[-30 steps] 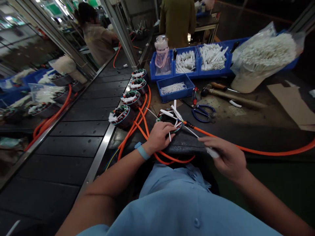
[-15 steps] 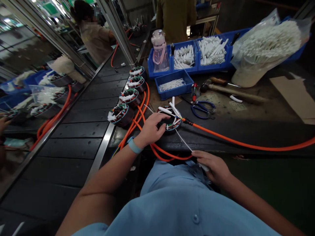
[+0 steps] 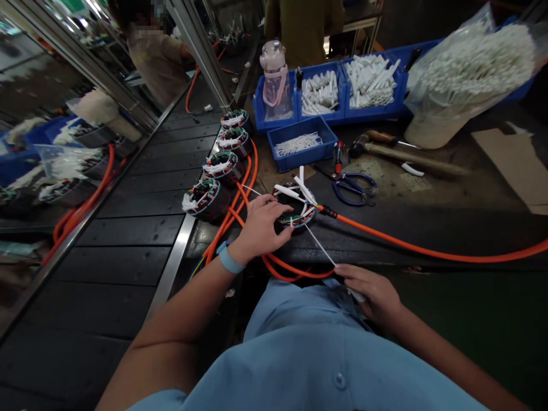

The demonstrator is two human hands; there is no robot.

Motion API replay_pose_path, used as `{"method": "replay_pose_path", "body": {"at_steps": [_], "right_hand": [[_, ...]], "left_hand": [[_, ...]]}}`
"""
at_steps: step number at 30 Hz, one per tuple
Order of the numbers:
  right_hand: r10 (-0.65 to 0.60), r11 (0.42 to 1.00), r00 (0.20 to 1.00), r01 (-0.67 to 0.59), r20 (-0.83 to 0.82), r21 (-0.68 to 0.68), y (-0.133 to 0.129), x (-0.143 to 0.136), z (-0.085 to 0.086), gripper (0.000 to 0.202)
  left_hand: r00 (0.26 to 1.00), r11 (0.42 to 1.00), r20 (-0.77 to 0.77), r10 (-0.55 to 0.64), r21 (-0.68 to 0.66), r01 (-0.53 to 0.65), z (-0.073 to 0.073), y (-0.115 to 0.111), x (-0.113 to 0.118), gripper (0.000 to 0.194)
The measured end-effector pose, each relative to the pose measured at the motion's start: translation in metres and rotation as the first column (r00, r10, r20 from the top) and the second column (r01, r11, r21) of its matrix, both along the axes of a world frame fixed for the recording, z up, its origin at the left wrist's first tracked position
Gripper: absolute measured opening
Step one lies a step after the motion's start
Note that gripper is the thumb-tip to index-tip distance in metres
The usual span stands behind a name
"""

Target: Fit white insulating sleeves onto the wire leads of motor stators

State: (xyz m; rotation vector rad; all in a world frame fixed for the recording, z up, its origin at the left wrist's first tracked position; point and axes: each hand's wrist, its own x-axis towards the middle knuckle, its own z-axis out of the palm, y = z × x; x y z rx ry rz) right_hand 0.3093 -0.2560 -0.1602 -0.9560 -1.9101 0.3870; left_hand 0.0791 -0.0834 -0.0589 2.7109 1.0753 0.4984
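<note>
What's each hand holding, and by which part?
The right hand holds the white cord by its stretch nearest the person. The left hand is at the coil; whether it grips can't be told.

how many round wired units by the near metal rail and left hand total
5: one unit at the left hand, then along the near metal rail the nearest unit, second unit, third unit and farthest unit; no others show there.

Four wired rings [image 3: 222,165] line the left edge of the table [image 3: 406,220], a fifth ring [image 3: 298,221] near its front; one bottle [image 3: 276,85], one small tray [image 3: 309,157].
</note>
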Motion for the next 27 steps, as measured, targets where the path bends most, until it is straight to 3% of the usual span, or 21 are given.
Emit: {"method": "replay_pose_path", "body": {"at_steps": [5,9,12,15,18,22,27], "right_hand": [[-0.037,0.998,0.999,0.036,0.019,0.055,0.034,-0.016,0.012,0.039],[-0.117,0.993,0.99,0.116,-0.079,-0.014,0.078,-0.038,0.026,0.028],[-0.208,0.964,0.943,0.152,-0.26,-0.22,0.1,-0.05,0.034,0.015],[-0.293,0.892,0.83,0.058,-0.474,-0.449,0.108,-0.053,0.038,0.011],[-0.327,0.836,0.703,-0.096,-0.632,-0.54,0.11,-0.053,0.04,0.026],[-0.343,0.804,0.678,-0.146,-0.65,-0.577,0.11,-0.051,0.041,0.037],[-0.337,0.806,0.669,-0.159,-0.662,-0.571,0.11,-0.051,0.04,0.034]], "left_hand": [[0.997,0.999,-0.054,0.048,-0.004,-0.049,-0.006,0.0,0.015,0.031],[0.979,0.998,0.196,0.063,-0.016,-0.061,-0.017,0.002,0.028,0.021],[0.933,0.997,0.354,-0.069,-0.003,0.075,-0.02,0.007,0.029,0.018],[0.944,0.984,0.284,-0.166,0.107,0.141,-0.013,0.015,0.024,0.021],[0.97,0.965,0.13,-0.206,0.19,0.179,-0.003,0.02,0.021,0.027],[0.962,0.957,0.052,-0.267,0.131,0.259,0.001,0.018,0.023,0.03],[0.963,0.959,0.058,-0.263,0.123,0.254,-0.003,0.014,0.024,0.029]]}}
